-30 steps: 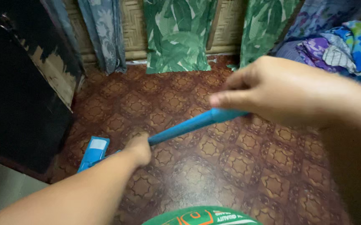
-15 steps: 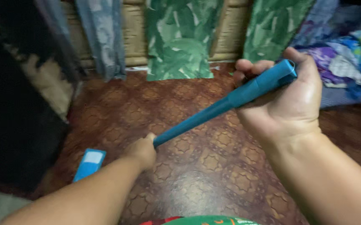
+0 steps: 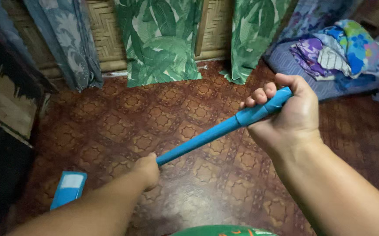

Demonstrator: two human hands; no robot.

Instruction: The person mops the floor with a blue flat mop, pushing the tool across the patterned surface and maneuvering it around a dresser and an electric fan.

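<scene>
Floor: brown patterned floor (image 3: pixel 185 109) lies bare across the middle, from the hands to the far wall.
Far edge: a woven wall (image 3: pixel 106 26) closes it off, hung with a grey-blue curtain (image 3: pixel 67 43) and two green leaf-print curtains (image 3: pixel 159 39) whose hems reach the floor.
Left edge: a dark cabinet (image 3: pixel 1 144) with worn paint stands close beside the mop head.
Right edge: a heap of coloured cloths (image 3: pixel 342 48) on a blue mat sits in the far right corner, well apart from the handle.
Mop handle: the blue mop handle (image 3: pixel 207 135) slants from upper right down to lower left, above the floor.
Mop head: the flat blue mop head (image 3: pixel 69 189) lies on the floor at lower left, partly hidden by the forearm.
Right hand: the right hand (image 3: pixel 290 116) is raised, palm toward the camera, fingers (image 3: pixel 259 96) curled tight round the handle's top end.
Left hand: the left hand (image 3: pixel 148 168) reaches out low, arm nearly straight, closed round the handle farther down.
</scene>
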